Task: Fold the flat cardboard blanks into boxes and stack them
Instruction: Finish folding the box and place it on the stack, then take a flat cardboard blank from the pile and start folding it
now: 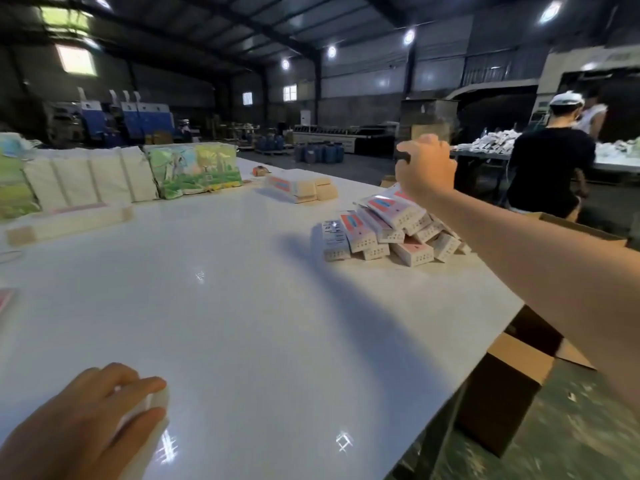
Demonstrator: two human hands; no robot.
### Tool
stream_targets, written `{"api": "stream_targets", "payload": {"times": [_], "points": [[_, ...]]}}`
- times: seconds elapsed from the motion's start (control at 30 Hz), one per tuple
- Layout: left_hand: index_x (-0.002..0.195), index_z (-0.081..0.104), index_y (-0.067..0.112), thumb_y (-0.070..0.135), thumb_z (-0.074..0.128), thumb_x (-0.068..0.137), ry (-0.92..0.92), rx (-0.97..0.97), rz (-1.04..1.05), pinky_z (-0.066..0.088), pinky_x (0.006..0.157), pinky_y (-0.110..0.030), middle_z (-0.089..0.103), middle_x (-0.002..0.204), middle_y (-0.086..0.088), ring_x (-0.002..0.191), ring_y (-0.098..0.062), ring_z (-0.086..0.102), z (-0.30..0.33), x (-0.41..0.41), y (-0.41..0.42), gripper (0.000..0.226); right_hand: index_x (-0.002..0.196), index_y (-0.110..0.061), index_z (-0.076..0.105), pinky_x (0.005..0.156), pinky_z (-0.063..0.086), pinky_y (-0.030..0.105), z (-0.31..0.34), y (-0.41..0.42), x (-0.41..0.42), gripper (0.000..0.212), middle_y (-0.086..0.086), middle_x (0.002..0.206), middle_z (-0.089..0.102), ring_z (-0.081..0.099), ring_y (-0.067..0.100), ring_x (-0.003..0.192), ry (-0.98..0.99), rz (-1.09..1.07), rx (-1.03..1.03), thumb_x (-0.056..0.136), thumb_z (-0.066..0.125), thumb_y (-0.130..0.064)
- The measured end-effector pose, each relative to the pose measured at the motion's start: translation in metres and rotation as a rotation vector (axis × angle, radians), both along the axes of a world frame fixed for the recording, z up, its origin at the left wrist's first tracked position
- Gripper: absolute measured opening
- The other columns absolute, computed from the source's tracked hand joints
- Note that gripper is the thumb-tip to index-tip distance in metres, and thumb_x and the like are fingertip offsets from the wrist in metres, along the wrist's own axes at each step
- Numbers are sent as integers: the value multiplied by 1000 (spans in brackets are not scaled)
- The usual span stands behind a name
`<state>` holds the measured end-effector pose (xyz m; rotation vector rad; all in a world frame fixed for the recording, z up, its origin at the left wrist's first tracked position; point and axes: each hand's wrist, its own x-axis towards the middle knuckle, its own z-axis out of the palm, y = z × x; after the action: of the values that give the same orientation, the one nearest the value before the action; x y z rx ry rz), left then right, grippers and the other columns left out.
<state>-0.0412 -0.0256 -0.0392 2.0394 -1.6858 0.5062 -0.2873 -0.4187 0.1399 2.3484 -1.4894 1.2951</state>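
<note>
1. One white table [242, 306] fills the view.
2. Left hand [90, 420], at 7 o'clock, rests on the tabletop, fingers curled over a blurred white object [152, 407]; what it is cannot be told.
3. Right hand [424, 168], raised at 1 o'clock above one heap of about ten folded boxes [388, 230], pinches a small dark object [403, 156].
4. One stack of flat blanks [294, 188] lies at 12 o'clock.
5. One open brown carton [502, 386] stands at 4 o'clock beside the table.
6. Two people [550, 168] stand at 2 o'clock.
</note>
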Motion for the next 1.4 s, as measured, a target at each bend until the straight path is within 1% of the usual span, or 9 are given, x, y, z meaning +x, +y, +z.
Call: {"api": "stream_targets", "payload": {"times": [0.17,0.3,0.47,0.7,0.8,0.9,1.13,1.27,1.4], "points": [[90,61,37,56,33,73,143,81,139,50,66,-34,52,84,19,85,-4,49,32,-36,6,38,113,-16,68,94,43,43,-6,105,77,31,8,119,62,51,26,112,-45,529,-117,90,49,-13],[89,69,28,54,30,76,185,120,141,46,75,-30,57,91,12,91,-10,52,39,-43,12,48,110,-19,69,94,43,43,-81,183,126,26,7,116,66,53,28,110,260,757,67,92,50,-19],[105,68,26,42,38,84,142,120,147,40,86,-27,60,107,8,103,-12,49,30,-34,12,40,85,-15,64,87,45,39,-146,209,140,25,12,105,64,55,30,106,527,814,168,94,42,-21],[106,69,21,30,52,93,251,112,118,42,88,-32,62,107,1,101,-16,51,30,-30,9,23,78,-9,67,74,46,38,-152,206,139,24,8,92,63,57,33,89,432,870,74,93,50,-19],[92,71,20,27,56,89,528,-30,194,49,78,-31,67,91,2,85,-17,60,56,-13,13,17,73,-9,68,69,42,33,-153,206,138,27,5,86,63,57,32,85,378,882,28,92,52,-22],[90,69,17,25,50,90,548,-167,447,47,54,-28,65,78,3,70,-19,60,98,40,20,20,64,-14,63,70,45,34,-155,205,140,29,3,85,67,60,31,85,354,915,17,92,56,-22],[114,54,10,50,38,94,418,237,1069,35,93,-41,47,130,-17,119,-34,41,106,162,55,47,66,-24,61,68,47,37,-158,200,144,24,-5,74,52,59,31,77,333,917,41,86,63,-12],[123,52,8,57,44,90,490,292,1041,41,82,-35,59,115,-11,90,-23,50,82,179,55,59,69,-22,63,68,48,38,-156,201,143,20,-5,75,51,59,31,77,350,905,30,84,64,-9],[103,53,11,49,56,85,555,201,1028,45,90,-38,58,91,-4,91,-21,56,83,182,52,43,73,-16,69,67,47,39,-154,202,142,16,3,81,61,57,32,76,353,896,58,83,61,-6]]}}
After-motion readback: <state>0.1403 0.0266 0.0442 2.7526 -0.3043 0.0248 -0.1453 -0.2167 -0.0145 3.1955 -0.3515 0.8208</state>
